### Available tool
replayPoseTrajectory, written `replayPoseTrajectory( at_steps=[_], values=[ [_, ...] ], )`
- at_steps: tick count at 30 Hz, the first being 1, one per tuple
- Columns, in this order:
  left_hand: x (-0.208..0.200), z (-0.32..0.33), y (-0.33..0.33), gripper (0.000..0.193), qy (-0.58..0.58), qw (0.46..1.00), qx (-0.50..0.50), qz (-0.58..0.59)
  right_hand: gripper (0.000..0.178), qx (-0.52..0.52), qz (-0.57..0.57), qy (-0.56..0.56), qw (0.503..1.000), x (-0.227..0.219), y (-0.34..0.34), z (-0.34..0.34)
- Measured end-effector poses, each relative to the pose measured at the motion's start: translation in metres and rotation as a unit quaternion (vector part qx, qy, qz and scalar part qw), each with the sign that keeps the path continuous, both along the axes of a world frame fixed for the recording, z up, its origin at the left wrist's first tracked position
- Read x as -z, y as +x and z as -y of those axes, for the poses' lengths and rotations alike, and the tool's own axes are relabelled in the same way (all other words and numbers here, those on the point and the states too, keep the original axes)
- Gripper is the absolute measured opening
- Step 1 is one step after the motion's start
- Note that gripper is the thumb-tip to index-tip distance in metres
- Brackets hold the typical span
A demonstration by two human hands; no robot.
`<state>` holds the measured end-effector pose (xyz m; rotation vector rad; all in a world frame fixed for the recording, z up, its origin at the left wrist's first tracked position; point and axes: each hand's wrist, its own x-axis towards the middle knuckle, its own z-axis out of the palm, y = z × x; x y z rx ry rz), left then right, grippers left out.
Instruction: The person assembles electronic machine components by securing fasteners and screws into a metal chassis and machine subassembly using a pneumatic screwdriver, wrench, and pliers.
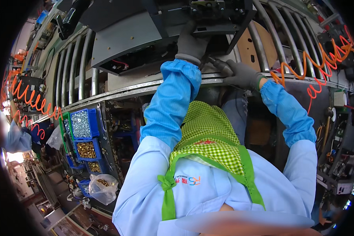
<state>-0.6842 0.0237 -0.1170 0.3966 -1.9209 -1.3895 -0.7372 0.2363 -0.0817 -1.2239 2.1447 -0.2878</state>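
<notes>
My left hand (190, 45), in a grey glove, reaches into the open front of a dark grey metal cabinet (126, 39). Its fingers look stretched out, and their tips blend into the dark interior. My right hand (243, 74), gloved too, is closed around a dark cylindrical driver tool (223, 67). The tool's narrow nose points up and left, close to my left wrist, beside the cabinet's near edge. What lies at the nose is too dark to make out. Blue sleeve covers run up both forearms.
Metal rollers (82, 65) carry the cabinet, with a brown board (259, 45) on the right. Orange coiled hoses (295, 74) hang on both sides. Blue bins (86, 149) of screws and brass fittings, plus a clear plastic bag (103, 188), sit at left. Another person's sleeve (17, 137) shows far left.
</notes>
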Motion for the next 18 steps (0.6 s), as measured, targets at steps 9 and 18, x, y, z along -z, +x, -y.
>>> replayPoseTrajectory(
  at_steps=[9, 18],
  values=[
    [-0.017, -0.011, 0.003, 0.045, -0.092, 0.995, 0.005, 0.037, 0.05, -0.097, -0.156, -0.094, 0.978, 0.039, -0.021, 0.055],
    [-0.023, -0.013, 0.017, 0.053, -0.056, 0.997, -0.04, 0.027, 0.037, 0.099, -0.218, -0.392, 0.888, -0.044, 0.011, 0.045]
  ],
)
